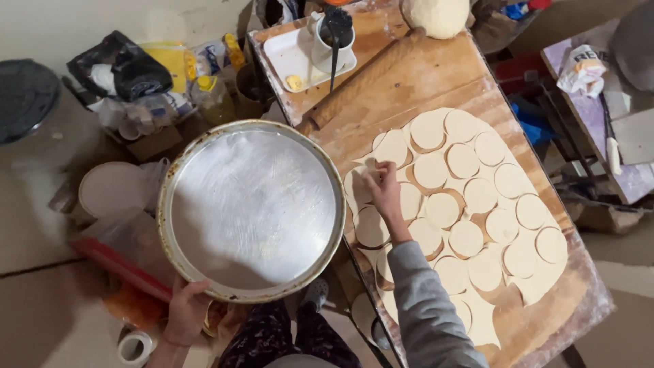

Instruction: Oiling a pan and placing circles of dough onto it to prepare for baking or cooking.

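Dough rounds [466,204], cut in rows from a rolled sheet, cover the floured wooden worktop [409,82] on the right, and the right hand [381,185] is down among them at the sheet's left edge, fingertips pinched on the rim of one round, lifting it clear of the scrap. Over on the near left the left hand [185,310] curls round the rim of a big round metal tray [252,211], gripping it and holding it up beside the worktop; nothing lies on its face yet. So the step looks like the very first transfer, rounds going from sheet to tray. Judging from this, the next move calls for a gentle peel so the soft disc keeps its shape, then a short carry leftward onto the tray.

At the far end lie a long wooden rolling pin [364,78], a ball of dough [436,15] and a white rectangular dish [294,58] with a white cup on it. Far left, on the floor, sits a clutter of packages: a yellow packet [170,61], a black bag [119,65], a clear bottle of yellowish liquid [212,101]. A crumpled white bag [582,68] with dark lettering rests on a side table far right, and a roll of tape [134,347] lies near left
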